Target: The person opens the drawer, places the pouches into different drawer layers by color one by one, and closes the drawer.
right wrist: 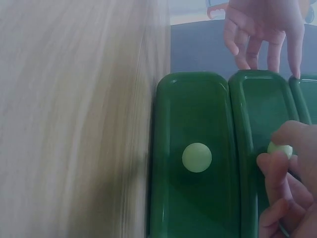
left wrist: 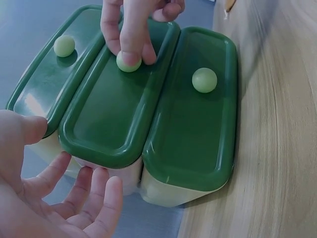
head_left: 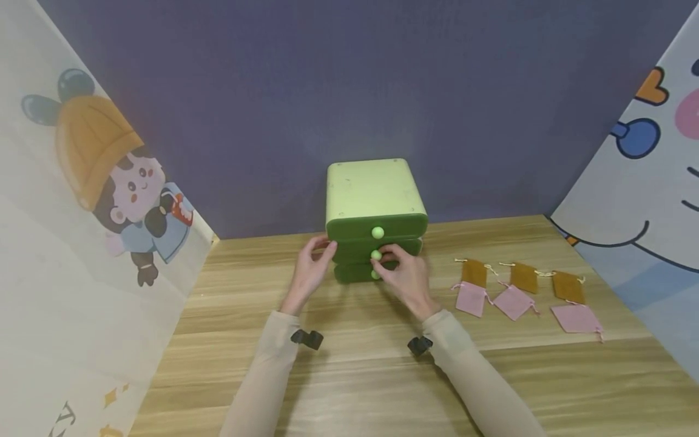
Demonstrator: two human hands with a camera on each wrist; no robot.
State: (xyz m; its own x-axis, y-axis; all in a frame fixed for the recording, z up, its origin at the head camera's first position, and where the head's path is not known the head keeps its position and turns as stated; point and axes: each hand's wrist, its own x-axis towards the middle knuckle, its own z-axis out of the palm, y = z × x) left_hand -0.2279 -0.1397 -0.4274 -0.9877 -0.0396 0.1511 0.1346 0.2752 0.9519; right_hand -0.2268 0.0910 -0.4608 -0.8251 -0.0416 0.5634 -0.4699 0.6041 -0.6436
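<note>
A small pale-green cabinet [head_left: 374, 188] with three dark-green drawer fronts stands against the back wall. My right hand [head_left: 406, 276] pinches the round light-green knob [right wrist: 281, 149] of the middle drawer [left wrist: 111, 106] between thumb and fingers. At the cabinet's left side is my left hand [head_left: 312, 273], its fingers spread and loosely bent. In the left wrist view its thumb is at the corner of the top drawer [left wrist: 74, 74], and its fingertips are at the left end of the middle one. The bottom drawer [right wrist: 193, 203] lies below them, its knob [left wrist: 204, 80] untouched.
On the wooden table [head_left: 360, 382], right of the cabinet, several small drawstring pouches lie flat: a row of brown ones [head_left: 524, 278] behind a row of pink ones [head_left: 514, 302]. A dark blue wall [head_left: 349, 91] rises behind, with cartoon-printed panels on both sides.
</note>
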